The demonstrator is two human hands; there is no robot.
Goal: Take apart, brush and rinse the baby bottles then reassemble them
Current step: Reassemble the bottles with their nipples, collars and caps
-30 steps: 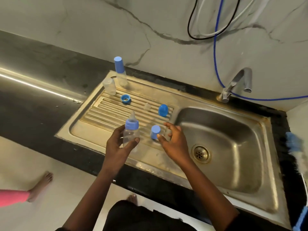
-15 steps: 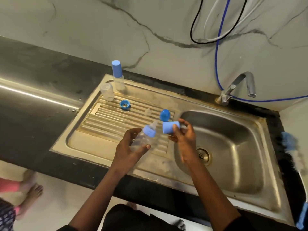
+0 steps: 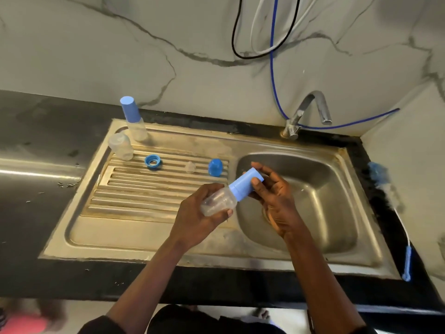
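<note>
Right hand [image 3: 277, 203]: fingers [image 3: 256, 183] curled round the pale blue cap [image 3: 243, 186], seating it on the bottle neck.
Left hand [image 3: 199, 218]: fingers [image 3: 228, 212] clamped round the clear bottle [image 3: 218, 204].
Bottle position: tilted in the air above the edge between draining board [image 3: 144, 196] and basin [image 3: 317, 208], cap end toward the basin.
Step, as judged: capping one bottle during reassembly.
Risk: cap pushed on askew because of the tilt, then popping off; smooth, possibly wet plastic slipping from the left grip and dropping into the basin.
Bottles: three, with one in hand, one capped bottle [image 3: 134, 124] upright at the board's back, one open bottle [image 3: 120, 147] just beside it.
Caps: three, counting the darker dome cap [image 3: 214, 167] on the ribs.
Loose parts: one blue ring [image 3: 153, 162], one clear teat [image 3: 190, 167].
Brush [image 3: 385, 186]: one, on the worktop [image 3: 36, 141], right of the basin.
</note>
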